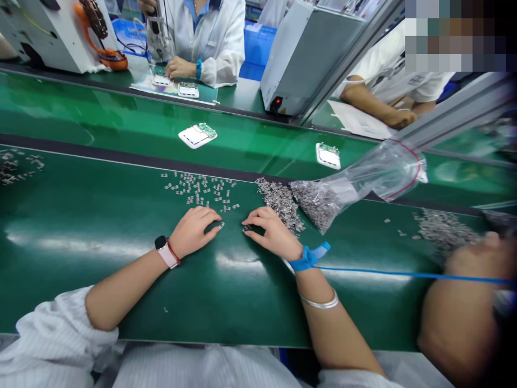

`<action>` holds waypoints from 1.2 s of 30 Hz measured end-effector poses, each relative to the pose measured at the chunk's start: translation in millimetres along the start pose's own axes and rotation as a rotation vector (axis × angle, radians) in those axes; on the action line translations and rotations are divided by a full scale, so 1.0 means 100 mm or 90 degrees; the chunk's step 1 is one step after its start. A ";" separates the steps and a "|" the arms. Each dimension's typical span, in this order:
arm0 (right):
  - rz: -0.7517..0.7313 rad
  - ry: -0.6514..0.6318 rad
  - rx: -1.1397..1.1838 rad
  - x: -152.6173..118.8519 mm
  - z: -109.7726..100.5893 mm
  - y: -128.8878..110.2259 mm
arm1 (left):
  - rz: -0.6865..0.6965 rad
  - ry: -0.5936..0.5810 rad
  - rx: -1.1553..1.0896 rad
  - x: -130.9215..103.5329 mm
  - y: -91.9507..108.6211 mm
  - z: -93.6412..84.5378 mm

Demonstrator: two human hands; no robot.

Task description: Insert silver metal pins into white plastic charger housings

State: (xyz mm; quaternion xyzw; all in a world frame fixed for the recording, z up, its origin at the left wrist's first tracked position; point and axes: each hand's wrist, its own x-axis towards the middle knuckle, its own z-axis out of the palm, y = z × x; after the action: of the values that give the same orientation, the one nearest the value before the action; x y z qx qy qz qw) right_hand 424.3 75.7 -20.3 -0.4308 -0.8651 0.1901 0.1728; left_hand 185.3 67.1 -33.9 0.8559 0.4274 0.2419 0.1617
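Observation:
My left hand (196,230), with a watch at its wrist, is above the green table (161,302), its thumb and fingers closed around a small metal part (221,225). Facing it, my right hand (271,231) pinches another small metal piece (245,228); a blue strap circles that wrist. Small metal parts (197,188) lie scattered just beyond my left hand. Behind my right hand is a dense heap of metal parts (280,202), touching a clear bag (323,202) partly filled with the same kind of pieces.
Two white devices with green boards (197,136) (328,155) lie on the green strip beyond the table. A blue cord (383,274) runs right from my wrist. Another person's arm (456,302) is close on the right, near another heap (444,229). People sit opposite.

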 end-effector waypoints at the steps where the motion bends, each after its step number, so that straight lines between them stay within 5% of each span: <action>1: 0.006 0.005 -0.002 0.01 0.04 0.00 | 0.006 -0.008 0.007 -0.01 0.02 0.00; 8: 0.136 0.156 0.160 0.09 0.12 -0.02 | 0.077 -0.059 0.003 -0.03 0.08 0.01; 12: 0.212 0.134 0.451 0.10 0.11 -0.17 | 0.029 -0.008 -0.066 -0.03 0.12 0.01; 15: 0.235 0.138 0.522 0.09 0.19 -0.36 | -0.021 0.001 -0.111 -0.04 0.19 0.02; 21: 0.202 0.187 0.487 0.07 0.33 -0.59 | -0.042 0.027 -0.117 -0.08 0.26 0.04; 30: 0.186 0.111 0.554 0.07 0.27 -0.44 | 0.008 -0.005 -0.160 -0.10 0.22 -0.03; 36: 0.048 0.170 0.239 0.04 0.26 -0.53 | 0.001 0.023 -0.091 -0.13 0.19 0.02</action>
State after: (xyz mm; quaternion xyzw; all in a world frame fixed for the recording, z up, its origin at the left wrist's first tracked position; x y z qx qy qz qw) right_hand 373.4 44.9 -17.2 -0.4446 -0.7675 0.2951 0.3553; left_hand 192.2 45.7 -30.3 0.8380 0.4113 0.2871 0.2147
